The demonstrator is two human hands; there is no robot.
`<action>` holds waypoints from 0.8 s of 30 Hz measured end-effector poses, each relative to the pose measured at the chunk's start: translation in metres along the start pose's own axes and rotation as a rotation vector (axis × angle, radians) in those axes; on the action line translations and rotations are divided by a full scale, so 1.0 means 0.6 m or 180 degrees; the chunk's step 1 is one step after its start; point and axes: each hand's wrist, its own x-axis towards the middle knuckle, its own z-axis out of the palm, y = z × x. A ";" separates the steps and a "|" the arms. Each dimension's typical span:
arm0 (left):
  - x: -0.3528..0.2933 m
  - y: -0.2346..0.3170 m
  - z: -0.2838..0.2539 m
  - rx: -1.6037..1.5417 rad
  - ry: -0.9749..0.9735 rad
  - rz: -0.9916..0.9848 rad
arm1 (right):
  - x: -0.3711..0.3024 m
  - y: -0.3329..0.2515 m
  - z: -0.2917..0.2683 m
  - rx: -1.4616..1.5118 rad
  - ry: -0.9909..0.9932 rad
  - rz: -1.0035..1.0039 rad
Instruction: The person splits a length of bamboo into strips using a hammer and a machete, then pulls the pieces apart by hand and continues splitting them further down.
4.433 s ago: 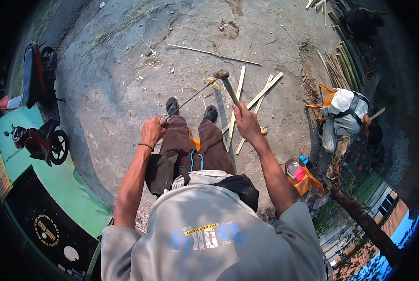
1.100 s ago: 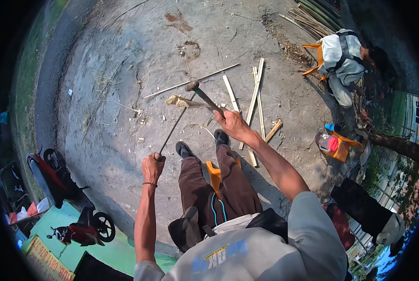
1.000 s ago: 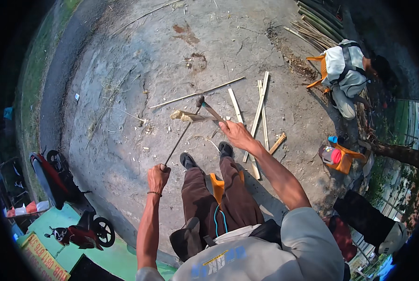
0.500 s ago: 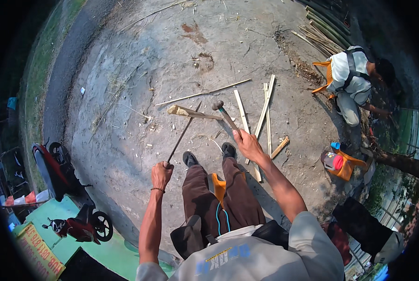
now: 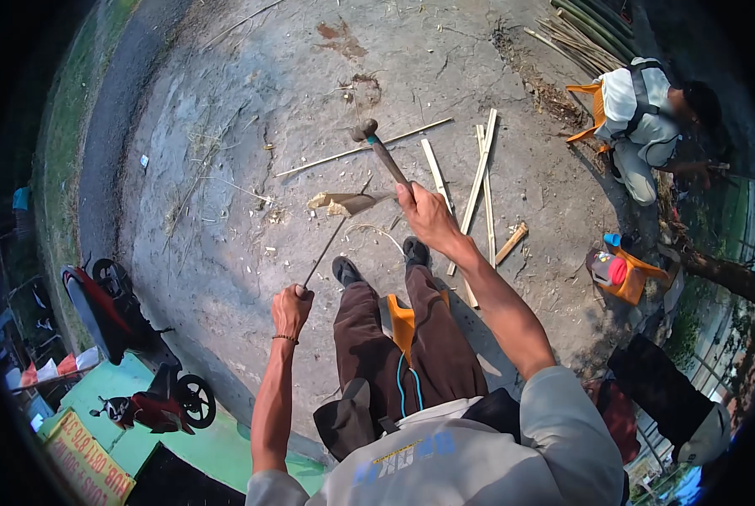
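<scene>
My left hand (image 5: 290,312) is closed around the handle of a long, thin machete (image 5: 326,247), whose blade points forward and away from me. The blade crosses a short piece of pale split bamboo (image 5: 344,204) in front of my feet, and its tip shows just beyond. A crack seems to part the bamboo's left end. In my right hand (image 5: 428,216) is a hammer (image 5: 386,158) with a wooden handle, a turquoise band and a dark rounded head. The hammer head is up beyond the bamboo, apart from both bamboo and blade.
Several bamboo strips (image 5: 479,190) and a short bamboo piece (image 5: 512,244) lie on the ground to the right. An orange stool (image 5: 635,278) with a bag stands farther right. A co-worker (image 5: 639,110) sits at the far right near bamboo poles (image 5: 593,34). Motorbikes (image 5: 154,401) are at left.
My right hand has lifted the hammer forward and away from the bamboo. The bamboo's left end now looks split in two along the blade. My left hand keeps its grip on the machete.
</scene>
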 end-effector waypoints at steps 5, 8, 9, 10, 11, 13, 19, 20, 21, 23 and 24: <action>0.006 0.006 0.001 0.0090 0.0019 -0.0059 | -0.009 -0.123 -0.074 0.0715 0.0509 -0.0924; 0.011 0.035 0.001 -0.0083 -0.0065 0.0029 | -0.031 0.062 -0.014 -0.0318 -0.0560 0.0192; 0.019 0.054 0.006 -0.0248 -0.0169 0.0078 | -0.044 0.141 -0.005 -0.0726 -0.0953 0.0730; 0.019 0.041 0.017 -0.0135 -0.0243 -0.0042 | -0.060 0.137 0.011 -0.0466 -0.0747 0.0681; 0.024 0.021 0.044 -0.0295 0.0063 0.0256 | -0.050 0.133 0.020 -0.0234 -0.0521 0.0527; 0.023 0.024 0.062 -0.0322 -0.0069 -0.0113 | -0.053 0.043 -0.008 -0.0179 -0.0479 0.0515; 0.045 0.086 0.048 -0.0464 0.0098 0.0276 | -0.008 -0.084 -0.082 0.0470 0.0522 -0.0423; 0.042 0.082 0.045 -0.0410 -0.0065 0.0190 | -0.008 -0.071 -0.072 0.0483 0.0510 -0.0408; 0.038 0.077 0.043 -0.0357 -0.0239 0.0121 | -0.011 -0.041 -0.054 0.0266 0.0571 -0.0514; 0.036 0.059 0.055 -0.0485 -0.0150 0.0042 | -0.031 0.058 -0.008 -0.0324 0.0018 -0.0051; 0.031 0.046 0.065 -0.0610 -0.0055 -0.0077 | -0.044 0.101 0.013 -0.0779 -0.0626 0.0703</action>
